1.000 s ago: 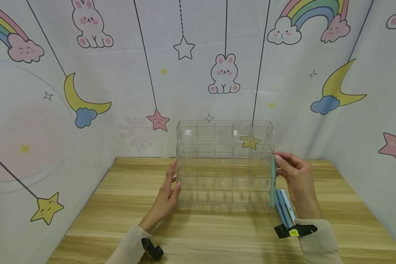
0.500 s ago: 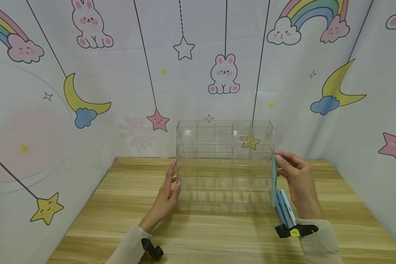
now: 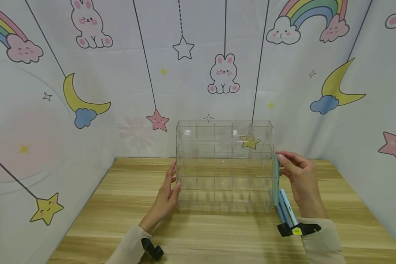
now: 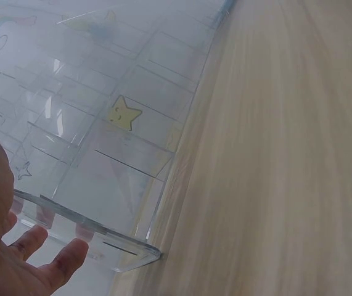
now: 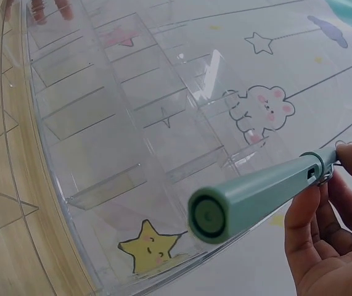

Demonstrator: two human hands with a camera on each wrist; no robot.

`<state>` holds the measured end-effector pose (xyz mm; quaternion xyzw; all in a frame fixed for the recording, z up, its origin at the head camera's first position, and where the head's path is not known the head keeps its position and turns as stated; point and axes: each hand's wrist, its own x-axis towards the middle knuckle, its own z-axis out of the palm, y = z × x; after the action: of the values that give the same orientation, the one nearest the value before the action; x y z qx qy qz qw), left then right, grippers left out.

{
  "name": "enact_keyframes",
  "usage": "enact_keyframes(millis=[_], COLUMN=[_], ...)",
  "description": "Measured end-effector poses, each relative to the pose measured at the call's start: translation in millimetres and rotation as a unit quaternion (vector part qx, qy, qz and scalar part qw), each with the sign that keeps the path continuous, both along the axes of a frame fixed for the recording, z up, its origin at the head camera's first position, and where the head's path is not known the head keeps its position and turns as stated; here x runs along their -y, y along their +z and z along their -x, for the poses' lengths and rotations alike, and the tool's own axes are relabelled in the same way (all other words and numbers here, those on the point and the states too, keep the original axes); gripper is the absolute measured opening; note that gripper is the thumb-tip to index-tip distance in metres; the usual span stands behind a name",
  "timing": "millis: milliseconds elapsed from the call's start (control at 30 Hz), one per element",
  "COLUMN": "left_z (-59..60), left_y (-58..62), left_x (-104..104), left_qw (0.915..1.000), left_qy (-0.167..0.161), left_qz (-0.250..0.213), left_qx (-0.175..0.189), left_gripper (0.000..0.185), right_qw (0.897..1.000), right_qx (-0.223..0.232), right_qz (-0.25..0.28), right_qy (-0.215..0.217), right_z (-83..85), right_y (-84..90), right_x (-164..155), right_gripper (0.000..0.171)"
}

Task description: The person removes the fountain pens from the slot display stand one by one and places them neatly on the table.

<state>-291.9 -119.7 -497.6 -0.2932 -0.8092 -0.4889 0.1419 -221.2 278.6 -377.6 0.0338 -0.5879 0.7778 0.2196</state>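
A clear acrylic organiser [image 3: 223, 165] with rows of small compartments stands upright on the wooden table [image 3: 118, 220]. My left hand [image 3: 167, 190] rests flat against its left wall, fingers straight [image 4: 46, 253]. At the organiser's right edge my right hand [image 3: 297, 179] pinches a teal pen [image 3: 276, 179] by its upper end and holds it upright; in the right wrist view that teal pen [image 5: 256, 197] points its butt at the camera, in front of the organiser [image 5: 120, 142]. Two more light blue pens [image 3: 285, 207] lie on the table under that hand.
Fabric walls printed with bunnies, rainbows, moons and stars close in the table at the back and both sides. A black strap sits on each wrist [image 3: 153, 250] [image 3: 297, 229]. Bare wood shows in front of the organiser and to its left.
My right hand with the teal pen has shifted slightly to the right, away from the organiser's side. The left hand and organiser have stayed put.
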Motion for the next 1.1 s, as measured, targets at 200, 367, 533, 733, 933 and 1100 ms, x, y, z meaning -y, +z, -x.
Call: enact_keyframes(millis=[200, 367, 533, 733, 933, 1100], left_z=[0.1, 0.3, -0.4, -1.6, -1.7, -1.6], left_y=[-0.5, -0.6, -0.4, -0.3, -0.3, -0.5], left_x=[-0.1, -0.3, -0.4, 0.0, 0.3, 0.6], left_qw=[1.0, 1.0, 1.0, 1.0, 1.0, 1.0], left_qy=[-0.002, -0.003, -0.001, 0.004, 0.003, 0.003], left_qz=[-0.003, -0.006, -0.004, -0.001, -0.001, 0.0], left_qx=[-0.004, -0.005, -0.003, 0.001, 0.003, 0.009], left_gripper=[0.082, 0.083, 0.082, 0.08, 0.079, 0.079], right_qw=[1.0, 1.0, 0.999, 0.999, 0.998, 0.998], right_qx=[0.005, 0.011, 0.016, 0.025, 0.024, 0.022], right_qz=[-0.014, -0.028, -0.035, -0.048, -0.05, -0.06], right_qy=[0.001, -0.001, -0.002, -0.003, 0.003, 0.007], right_z=[0.6, 0.8, 0.5, -0.6, -1.1, -0.7], right_y=[-1.2, -1.9, -2.0, -1.9, -1.1, -2.5], right_x=[-0.8, -1.1, -2.1, -3.9, -4.4, -7.5], right_gripper=[0.013, 0.012, 0.012, 0.011, 0.012, 0.013])
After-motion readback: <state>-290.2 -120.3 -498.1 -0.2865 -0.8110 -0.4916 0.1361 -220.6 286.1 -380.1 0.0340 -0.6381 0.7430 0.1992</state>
